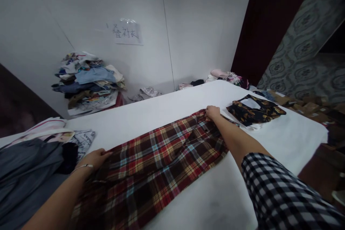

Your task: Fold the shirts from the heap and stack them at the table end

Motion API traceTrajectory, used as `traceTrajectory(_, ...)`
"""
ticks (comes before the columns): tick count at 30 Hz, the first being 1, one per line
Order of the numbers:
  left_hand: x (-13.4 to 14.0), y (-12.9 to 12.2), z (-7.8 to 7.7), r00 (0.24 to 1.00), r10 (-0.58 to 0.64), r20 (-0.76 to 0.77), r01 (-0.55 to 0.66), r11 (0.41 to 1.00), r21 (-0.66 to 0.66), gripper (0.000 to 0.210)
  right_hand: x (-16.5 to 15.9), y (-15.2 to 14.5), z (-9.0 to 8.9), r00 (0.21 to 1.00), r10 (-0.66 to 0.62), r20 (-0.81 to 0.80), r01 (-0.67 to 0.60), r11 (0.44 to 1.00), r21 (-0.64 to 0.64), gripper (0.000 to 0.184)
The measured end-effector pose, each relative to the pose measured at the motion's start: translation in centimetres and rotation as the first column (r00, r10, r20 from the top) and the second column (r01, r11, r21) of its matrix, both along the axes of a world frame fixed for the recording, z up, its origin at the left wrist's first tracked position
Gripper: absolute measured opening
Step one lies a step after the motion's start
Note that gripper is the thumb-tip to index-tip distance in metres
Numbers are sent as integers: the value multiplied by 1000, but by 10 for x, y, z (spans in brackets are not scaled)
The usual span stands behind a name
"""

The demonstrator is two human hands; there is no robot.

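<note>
Pinching the plaid garment (164, 151) by its far edge, left hand (94, 159) and right hand (213, 112) are well apart; it lies across the white table (212, 197), where uneven pulling could bunch its creases.

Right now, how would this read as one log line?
left hand: pinching plaid garment | right hand: gripping it | garment: stretched over white table

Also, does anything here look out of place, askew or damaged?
Nothing visibly spilled or damaged. Most askew is the clothing pile by the wall: its layers jut out unevenly. The plaid garment between the left hand and right hand is rumpled, which seems ordinary for cloth being handled.
</note>
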State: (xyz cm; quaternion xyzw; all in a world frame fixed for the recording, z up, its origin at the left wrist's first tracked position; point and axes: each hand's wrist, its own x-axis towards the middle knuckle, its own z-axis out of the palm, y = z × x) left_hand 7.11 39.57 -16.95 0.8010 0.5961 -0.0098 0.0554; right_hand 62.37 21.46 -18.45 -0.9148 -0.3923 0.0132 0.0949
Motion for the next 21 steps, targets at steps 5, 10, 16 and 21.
traceTrajectory(5,4,-12,22,1000,0,-22,-3,993,-121,39,8,0,-3,999,16,-31,-13,998,68,34)
traceTrajectory(10,6,-45,31,985,-104,141,87,989,123,47,-1,-13,9,980,190,55,-197,956,219,37)
traceTrajectory(16,30,-120,8,762,-603,238,543,794,275,38,-41,-31,1,685,692,226,-728,646,229,41)
traceTrajectory(21,47,-134,-8,678,-727,109,690,681,246,26,-54,-27,6,758,631,166,-643,765,30,30)
